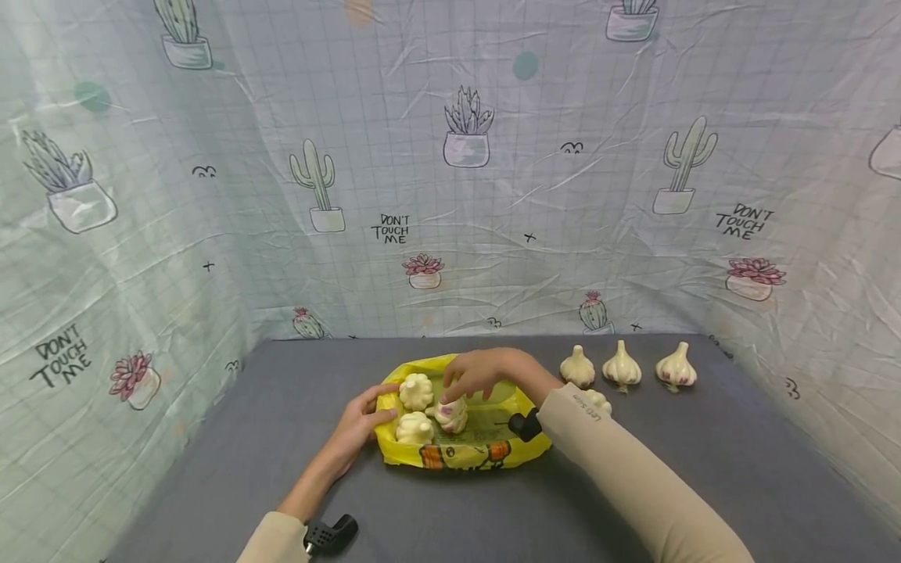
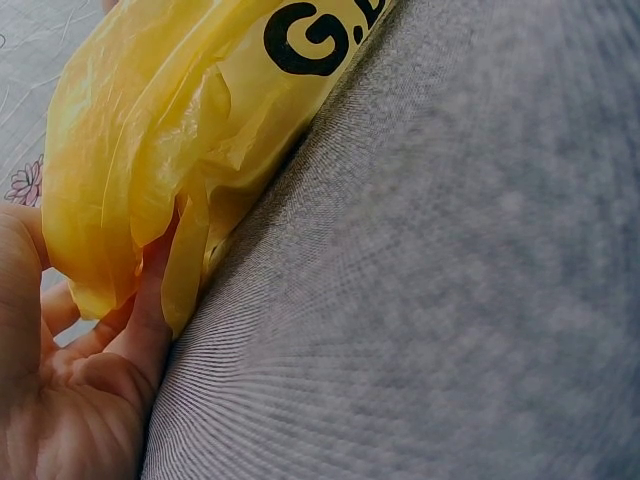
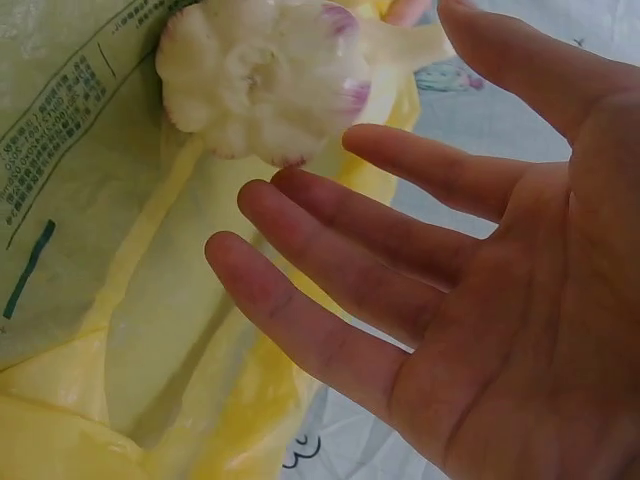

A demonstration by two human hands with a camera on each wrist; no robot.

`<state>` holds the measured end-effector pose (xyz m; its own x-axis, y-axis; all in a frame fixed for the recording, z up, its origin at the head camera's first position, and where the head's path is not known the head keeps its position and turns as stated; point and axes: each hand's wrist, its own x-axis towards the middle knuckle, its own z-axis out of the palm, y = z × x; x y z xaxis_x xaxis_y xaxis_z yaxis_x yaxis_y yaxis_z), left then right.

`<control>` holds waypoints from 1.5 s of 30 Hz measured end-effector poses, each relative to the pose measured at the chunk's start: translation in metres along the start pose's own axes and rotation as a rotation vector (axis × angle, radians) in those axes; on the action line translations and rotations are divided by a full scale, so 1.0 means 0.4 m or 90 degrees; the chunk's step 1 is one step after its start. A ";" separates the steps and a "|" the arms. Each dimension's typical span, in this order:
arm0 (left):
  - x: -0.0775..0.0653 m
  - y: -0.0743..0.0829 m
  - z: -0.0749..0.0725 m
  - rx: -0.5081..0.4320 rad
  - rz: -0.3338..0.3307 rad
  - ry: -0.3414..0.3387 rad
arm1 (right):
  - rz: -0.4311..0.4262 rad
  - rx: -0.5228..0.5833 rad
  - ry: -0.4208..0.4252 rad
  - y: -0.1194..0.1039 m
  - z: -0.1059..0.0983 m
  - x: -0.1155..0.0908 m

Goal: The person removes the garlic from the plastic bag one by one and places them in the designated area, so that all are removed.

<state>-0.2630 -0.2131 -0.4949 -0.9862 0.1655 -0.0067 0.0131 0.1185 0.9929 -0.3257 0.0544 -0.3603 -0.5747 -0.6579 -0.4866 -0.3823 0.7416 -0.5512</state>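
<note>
A yellow plastic bag (image 1: 461, 456) with its mouth rolled wide lies on the table. My left hand (image 1: 359, 428) grips its left rim, thumb at the top edge; in the left wrist view the fingers reach under folds of the yellow plastic (image 2: 150, 180). Inside the bag sit two pale garlic bulbs (image 1: 416, 391) on the left and a purple-streaked garlic bulb (image 1: 451, 417) beside them. Over the bag, my right hand (image 1: 482, 372) has its fingers spread and extended. The right wrist view shows its fingertips right by the purple-streaked bulb (image 3: 265, 80), not closed round it.
To the right of the bag, three garlic bulbs (image 1: 622, 366) stand in a row near the back of the grey table (image 1: 450, 516). Another bulb (image 1: 597, 402) is partly hidden behind the right sleeve. A cactus-printed sheet (image 1: 521, 188) walls the back and sides.
</note>
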 end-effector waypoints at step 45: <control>0.005 -0.001 -0.001 -0.009 -0.006 -0.003 | 0.004 -0.018 -0.037 0.005 0.040 0.043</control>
<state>-0.2649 -0.2133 -0.4952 -0.9855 0.1689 -0.0162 0.0019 0.1064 0.9943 -0.3248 0.0426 -0.3805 -0.5348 -0.6586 -0.5294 -0.3993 0.7491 -0.5286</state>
